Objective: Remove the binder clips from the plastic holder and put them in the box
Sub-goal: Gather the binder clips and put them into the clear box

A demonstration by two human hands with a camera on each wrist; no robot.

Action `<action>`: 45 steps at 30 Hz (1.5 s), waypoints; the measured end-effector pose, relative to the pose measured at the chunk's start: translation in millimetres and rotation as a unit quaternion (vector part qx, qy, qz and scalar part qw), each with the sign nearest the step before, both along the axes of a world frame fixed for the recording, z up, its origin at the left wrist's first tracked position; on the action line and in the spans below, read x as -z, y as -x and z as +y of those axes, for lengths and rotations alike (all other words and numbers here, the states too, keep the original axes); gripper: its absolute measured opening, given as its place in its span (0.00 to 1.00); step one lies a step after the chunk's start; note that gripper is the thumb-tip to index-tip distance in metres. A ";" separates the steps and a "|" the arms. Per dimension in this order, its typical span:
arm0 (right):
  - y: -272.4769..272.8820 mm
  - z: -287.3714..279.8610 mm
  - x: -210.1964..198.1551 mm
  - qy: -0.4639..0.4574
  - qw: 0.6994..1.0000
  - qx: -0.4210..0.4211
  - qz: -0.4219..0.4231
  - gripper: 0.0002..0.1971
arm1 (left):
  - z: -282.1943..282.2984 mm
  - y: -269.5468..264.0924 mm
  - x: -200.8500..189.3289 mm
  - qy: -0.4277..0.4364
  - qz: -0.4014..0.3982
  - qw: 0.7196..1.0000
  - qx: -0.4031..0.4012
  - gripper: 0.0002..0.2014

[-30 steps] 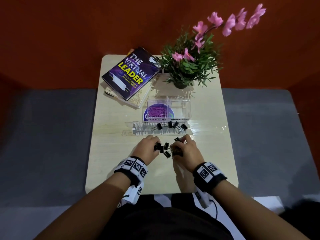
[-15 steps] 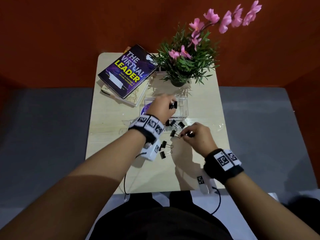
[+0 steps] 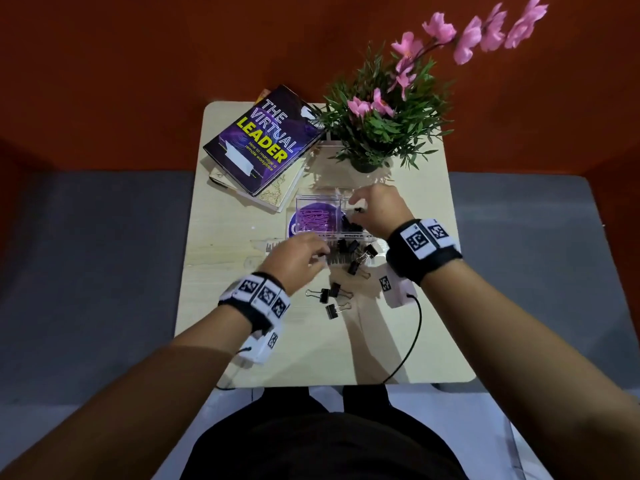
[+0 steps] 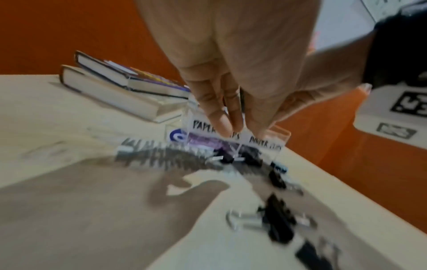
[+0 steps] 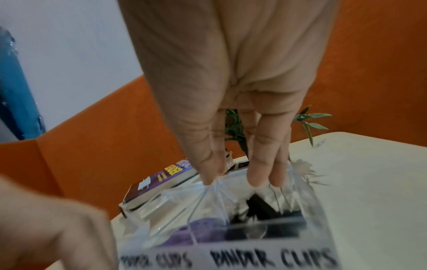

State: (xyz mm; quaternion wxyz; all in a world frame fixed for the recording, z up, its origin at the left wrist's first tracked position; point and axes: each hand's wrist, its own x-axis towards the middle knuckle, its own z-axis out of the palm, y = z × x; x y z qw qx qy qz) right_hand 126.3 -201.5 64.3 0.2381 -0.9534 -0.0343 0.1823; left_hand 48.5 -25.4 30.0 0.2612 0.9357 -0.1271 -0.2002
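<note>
A clear two-part box point(image 3: 318, 197) holds purple paper clips on the left and black binder clips point(image 3: 346, 221) on the right. My right hand point(image 3: 356, 202) hovers over the right part, labelled BINDER CLIPS point(image 5: 265, 255), with its fingers point(image 5: 256, 169) straight down and holding nothing; a black clip point(image 5: 261, 206) lies below them. The clear comb-like holder point(image 3: 277, 245) lies in front of the box with three binder clips point(image 3: 348, 245) at its right end. My left hand point(image 3: 320, 259) reaches over the holder point(image 4: 161, 157), its fingers point(image 4: 217, 117) extended and empty. Three loose clips point(image 3: 327, 295) lie nearer me.
Two stacked books point(image 3: 263, 143) lie at the table's back left. A potted plant with pink flowers point(image 3: 377, 129) stands just behind the box. A black cable point(image 3: 412, 341) trails from my right wrist across the table's near right.
My left hand came back from the box to the holder. My right hand went from the holder up to the box's right part and no longer holds a clip.
</note>
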 end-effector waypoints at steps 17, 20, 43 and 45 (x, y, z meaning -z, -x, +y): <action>108.0 -20.9 69.5 0.059 0.989 -0.136 0.000 0.30 | -27.5 36.1 32.0 -0.120 0.033 0.990 0.062 0.43; 110.3 -22.6 68.3 0.007 0.993 -0.121 -0.004 0.21 | -21.7 39.9 33.7 -0.108 0.010 0.992 0.068 0.30; 127.9 -27.2 72.9 -0.063 0.998 -0.005 0.004 0.10 | -26.8 39.2 38.4 -0.035 0.040 0.999 0.007 0.12; 127.4 -30.6 75.9 -0.070 0.998 0.006 0.005 0.08 | -26.7 35.1 36.5 -0.027 0.043 0.999 0.002 0.12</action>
